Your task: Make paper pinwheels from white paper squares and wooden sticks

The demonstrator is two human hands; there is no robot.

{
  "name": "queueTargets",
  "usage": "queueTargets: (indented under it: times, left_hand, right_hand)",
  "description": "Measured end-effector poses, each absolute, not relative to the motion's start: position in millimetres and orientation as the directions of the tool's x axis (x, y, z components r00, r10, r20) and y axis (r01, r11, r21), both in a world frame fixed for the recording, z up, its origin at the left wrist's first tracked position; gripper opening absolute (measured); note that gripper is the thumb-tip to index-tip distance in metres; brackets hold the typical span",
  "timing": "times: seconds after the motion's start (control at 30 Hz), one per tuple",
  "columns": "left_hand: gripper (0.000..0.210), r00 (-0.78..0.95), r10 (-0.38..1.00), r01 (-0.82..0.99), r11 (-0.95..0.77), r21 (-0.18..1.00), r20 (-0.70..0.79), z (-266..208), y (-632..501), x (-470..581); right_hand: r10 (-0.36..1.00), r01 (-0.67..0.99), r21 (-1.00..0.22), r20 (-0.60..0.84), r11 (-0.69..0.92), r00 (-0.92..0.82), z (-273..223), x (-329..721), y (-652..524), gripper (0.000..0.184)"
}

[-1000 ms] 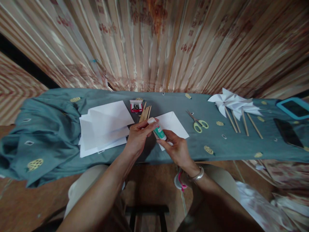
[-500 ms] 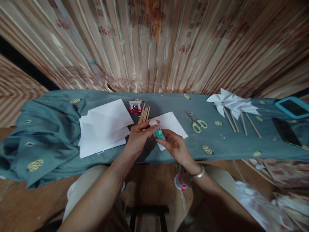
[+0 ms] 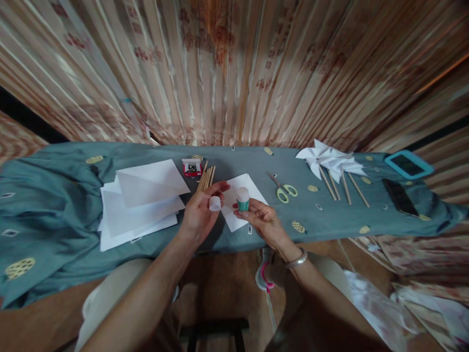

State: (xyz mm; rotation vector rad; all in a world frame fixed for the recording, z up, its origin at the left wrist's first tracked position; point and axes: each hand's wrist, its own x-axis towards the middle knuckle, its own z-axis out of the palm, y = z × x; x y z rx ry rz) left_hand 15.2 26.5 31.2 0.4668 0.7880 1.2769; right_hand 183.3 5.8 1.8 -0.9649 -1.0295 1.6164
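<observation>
A green and white glue stick (image 3: 243, 200) stands upright in the fingers of my right hand (image 3: 262, 216), its white end uncovered. My left hand (image 3: 200, 212) is turned palm up and holds the white cap (image 3: 214, 203) against its fingers, apart from the glue stick. Beneath and behind both hands lies a white sheet of paper (image 3: 234, 226) with crease lines. Just beyond my left hand, several thin wooden sticks (image 3: 206, 179) lie in a bunch. A small open red box (image 3: 192, 168) with dark little pieces inside sits beside them.
Several loose white sheets (image 3: 142, 205) lie at the left. Scissors (image 3: 281, 188) with green handles rest right of centre. Paper pinwheels (image 3: 330, 159) on sticks, a black phone (image 3: 400, 196) and a blue-framed device (image 3: 408, 165) lie farther right on the green cloth (image 3: 242, 159).
The cap has come off the glue stick. My left hand has moved left with it and turned palm up, while my right hand keeps the glue stick. The view has shifted slightly right.
</observation>
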Motion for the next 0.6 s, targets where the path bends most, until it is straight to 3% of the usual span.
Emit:
queueTargets:
  times: [0.2,0.47,0.6]
  left_hand:
    - [0.024,0.052,0.953,-0.712,0.244,0.658,-0.298,20,34,26]
    - [0.027,-0.034,0.906,-0.751,0.255,0.609,-0.422,15,45,24]
    - [0.023,-0.069,0.911,-0.729,0.232,0.644,-0.407,17,43,26]
  right_hand:
    - [0.976,-0.171,-0.979,-0.076,-0.112,-0.204,-5,197,5,0.037]
    - [0.968,0.267,-0.962,-0.019,0.05,-0.251,-6,203,-4,0.034]
    - [0.953,0.318,-0.946,-0.03,0.07,-0.3,-7,199,-6,0.035]
